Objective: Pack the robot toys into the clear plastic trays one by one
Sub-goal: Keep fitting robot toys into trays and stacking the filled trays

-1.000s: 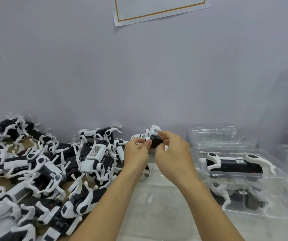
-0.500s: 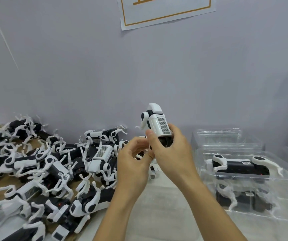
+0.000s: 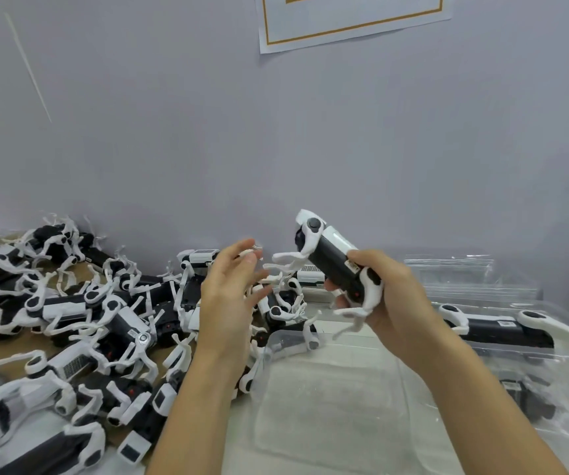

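You hold one robot toy [image 3: 334, 260] in the air above the empty clear tray [image 3: 331, 402], right hand [image 3: 389, 296] gripping its rear end. Left hand [image 3: 231, 296] hovers beside it, fingers spread, holding nothing. Risk: its splayed white legs may catch the tray rim or snag the pile of loose toys [image 3: 70, 323] on the bench [image 3: 207, 450].

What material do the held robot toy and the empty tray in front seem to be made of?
Robot toy: apparently hard moulded plastic, glossy white shell with a highlight, matte black body. Empty tray: thin clear plastic, probably flexible; the surface below shows through, and its rims glint.
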The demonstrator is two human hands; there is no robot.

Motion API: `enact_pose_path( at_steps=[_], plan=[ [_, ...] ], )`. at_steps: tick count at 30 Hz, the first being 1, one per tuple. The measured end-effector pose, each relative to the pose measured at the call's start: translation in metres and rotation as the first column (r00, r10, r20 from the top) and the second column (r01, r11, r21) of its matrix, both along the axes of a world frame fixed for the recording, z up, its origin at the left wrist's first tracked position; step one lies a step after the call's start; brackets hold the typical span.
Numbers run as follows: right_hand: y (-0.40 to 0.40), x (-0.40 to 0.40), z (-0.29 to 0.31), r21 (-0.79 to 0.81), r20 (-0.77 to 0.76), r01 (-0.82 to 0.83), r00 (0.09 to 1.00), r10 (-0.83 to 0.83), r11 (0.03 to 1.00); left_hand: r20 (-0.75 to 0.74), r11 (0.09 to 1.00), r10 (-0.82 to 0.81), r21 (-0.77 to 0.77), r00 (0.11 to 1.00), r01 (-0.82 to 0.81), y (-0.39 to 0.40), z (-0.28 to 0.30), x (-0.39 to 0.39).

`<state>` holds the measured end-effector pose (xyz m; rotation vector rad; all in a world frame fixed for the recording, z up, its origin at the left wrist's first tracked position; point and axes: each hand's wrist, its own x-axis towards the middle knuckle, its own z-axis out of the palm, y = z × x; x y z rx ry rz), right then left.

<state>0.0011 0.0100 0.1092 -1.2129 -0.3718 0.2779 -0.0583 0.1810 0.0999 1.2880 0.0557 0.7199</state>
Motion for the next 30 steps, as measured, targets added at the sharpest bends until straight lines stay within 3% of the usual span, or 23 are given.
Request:
enact_pose_path(
  at_steps=[4, 7, 13, 16, 19, 23, 30],
  plan=[
    [-0.008, -0.003, 0.004, 0.004, -0.015, -0.183, 0.983, 0.183, 0.983, 0.07, 0.921, -0.298, -0.241, 0.952, 0.306, -0.002, -0.002, -0.002],
    [-0.01, -0.008, 0.005, -0.036, -0.002, -0.25, 0.968, 0.25, 0.967, 0.084, 0.881, -0.43, -0.176, 0.899, 0.438, -0.004, -0.001, -0.004],
    [-0.008, -0.007, 0.0, -0.128, 0.07, -0.298, 0.949, 0.308, 0.946, 0.072, 0.928, -0.34, -0.134, 0.938, 0.347, -0.003, -0.001, 0.002],
    [-0.008, -0.002, -0.006, -0.356, 0.291, -0.042, 0.944, 0.154, 0.933, 0.065, 0.968, -0.216, -0.117, 0.974, 0.222, -0.003, -0.003, 0.003],
    [-0.007, -0.003, -0.008, -0.532, 0.509, 0.186, 0.85, 0.136, 0.826, 0.075, 0.996, -0.093, -0.002, 0.993, 0.093, -0.008, -0.005, 0.006],
    [0.004, -0.003, -0.016, -0.507, 0.606, 0.305, 0.791, 0.082, 0.806, 0.103, 0.991, -0.046, 0.133, 0.994, 0.032, -0.015, -0.001, 0.004],
    [0.012, -0.001, -0.02, -0.4, 0.715, 0.379, 0.699, 0.025, 0.834, 0.062, 0.986, -0.094, 0.143, 0.994, 0.084, -0.019, -0.002, 0.006]
  ],
)
